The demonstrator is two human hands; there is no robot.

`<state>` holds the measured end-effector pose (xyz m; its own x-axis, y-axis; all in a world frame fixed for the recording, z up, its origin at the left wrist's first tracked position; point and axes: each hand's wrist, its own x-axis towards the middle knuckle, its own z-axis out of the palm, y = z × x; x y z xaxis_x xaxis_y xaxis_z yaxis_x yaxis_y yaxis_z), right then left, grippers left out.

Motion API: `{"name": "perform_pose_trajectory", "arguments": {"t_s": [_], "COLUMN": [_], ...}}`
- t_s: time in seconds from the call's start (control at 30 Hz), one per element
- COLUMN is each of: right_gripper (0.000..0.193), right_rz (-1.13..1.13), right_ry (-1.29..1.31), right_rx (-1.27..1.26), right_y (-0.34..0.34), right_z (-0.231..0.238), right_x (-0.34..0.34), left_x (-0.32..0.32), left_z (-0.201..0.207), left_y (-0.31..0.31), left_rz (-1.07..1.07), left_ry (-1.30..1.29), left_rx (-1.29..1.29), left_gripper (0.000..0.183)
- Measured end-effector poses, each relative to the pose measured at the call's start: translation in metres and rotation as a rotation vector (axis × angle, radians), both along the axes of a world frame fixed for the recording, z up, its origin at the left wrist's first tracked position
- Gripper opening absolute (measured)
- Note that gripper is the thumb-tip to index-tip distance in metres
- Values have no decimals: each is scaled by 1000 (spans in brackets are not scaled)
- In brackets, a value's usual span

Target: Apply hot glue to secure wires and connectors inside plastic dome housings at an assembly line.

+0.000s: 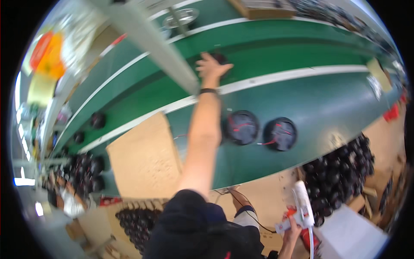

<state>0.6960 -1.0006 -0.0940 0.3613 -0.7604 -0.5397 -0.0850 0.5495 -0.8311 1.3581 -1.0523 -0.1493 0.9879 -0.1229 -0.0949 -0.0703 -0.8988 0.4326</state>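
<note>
My left hand [211, 69] is stretched far forward over the green belt, fingers spread, beside and partly over a dark round part [221, 59]. Whether it touches that part is hard to tell. Low on the right, my right hand [294, 228] is closed around the handle of a caulking gun [304, 205] with a white cartridge and a pale hose running down from it. On the green table between my hands lie a black round housing [242, 127] with red wires and a second black housing [280, 134]. My left forearm partly covers another dark edge beside them.
A cardboard sheet [144, 159] lies left of my arm. A grey post [159, 47] slants beside my left hand. More dark parts [98, 120] sit along the belt. Heaps of black parts [338, 177] stand low at right and left. Another person [71, 200] is at far left.
</note>
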Motion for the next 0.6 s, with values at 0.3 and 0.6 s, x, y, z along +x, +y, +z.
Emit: {"name": "perform_pose_trajectory", "arguments": {"t_s": [0.3,0.6], "right_gripper": [69,68], "right_rz": [178,590], "right_ry": [-67,-83], "right_rx": [-80,-6], "right_y": [-25,46], "right_z": [-6,27], "right_x": [-7,101], "left_x": [-185,-262], "left_z": [131,65], "left_y": [86,397], "left_rz": [-730,-35], "left_ry": [-204,-57], "left_rx": [-652,-232], "left_gripper": [124,118]}}
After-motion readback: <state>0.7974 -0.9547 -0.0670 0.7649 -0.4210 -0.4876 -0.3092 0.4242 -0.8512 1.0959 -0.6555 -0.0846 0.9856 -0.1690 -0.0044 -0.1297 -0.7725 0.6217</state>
